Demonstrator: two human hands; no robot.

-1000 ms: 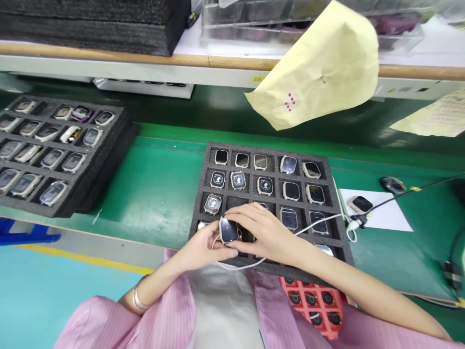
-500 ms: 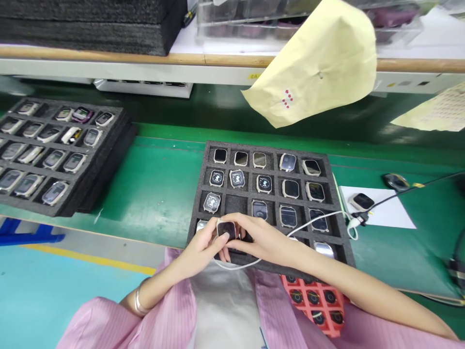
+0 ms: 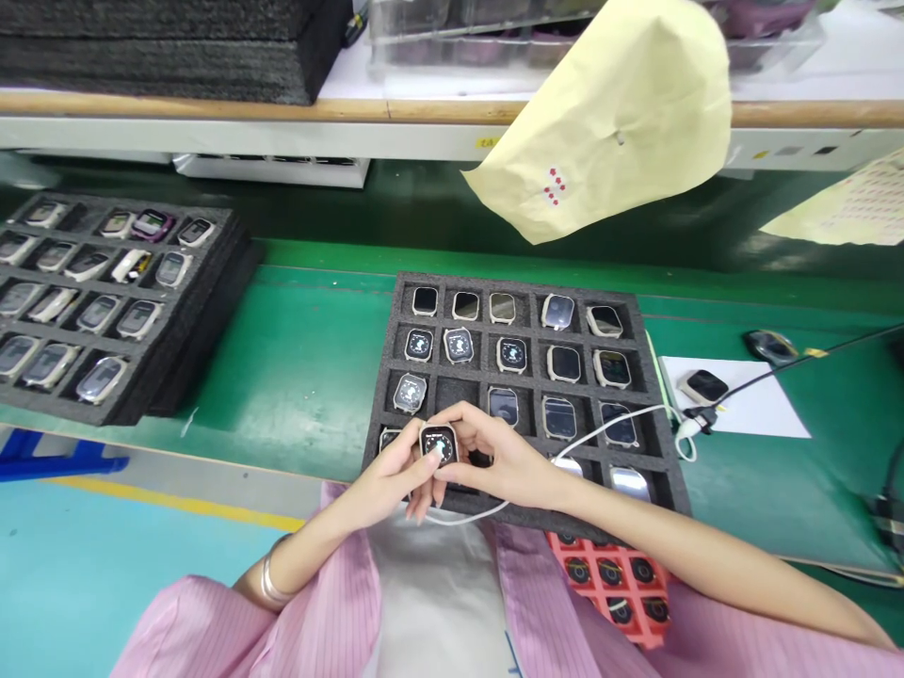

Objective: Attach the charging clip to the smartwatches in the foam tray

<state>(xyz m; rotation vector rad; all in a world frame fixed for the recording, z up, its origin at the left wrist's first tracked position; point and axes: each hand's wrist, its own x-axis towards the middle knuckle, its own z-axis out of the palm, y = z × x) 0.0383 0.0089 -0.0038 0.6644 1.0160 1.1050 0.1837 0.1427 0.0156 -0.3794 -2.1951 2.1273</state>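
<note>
Between both hands, above the front of a black foam tray [image 3: 459, 394], is a smartwatch case [image 3: 439, 443] without a strap, its screen lit with a watch face. My left hand [image 3: 395, 476] grips it from the left, thumb on the screen. Closed around its right side is my right hand [image 3: 498, 459]. A white cable [image 3: 607, 428] passes by my right forearm and loops below the hands; whether it joins the watch is hidden. More watch cases sit in the tray's pockets, several with lit screens, such as this watch [image 3: 512, 355].
At left stands a stack of foam trays [image 3: 190, 311] with more watches. On white paper [image 3: 766, 405] at right lies another watch [image 3: 704, 386] beside cable connectors. A red tray [image 3: 628, 598] of round parts is near my lap. Yellow paper [image 3: 621, 122] hangs from the shelf edge [image 3: 424, 111].
The held watch's screen was dark and now shows a lit watch face. Both hands keep hold of it in nearly the same place. The view has shifted slightly.
</note>
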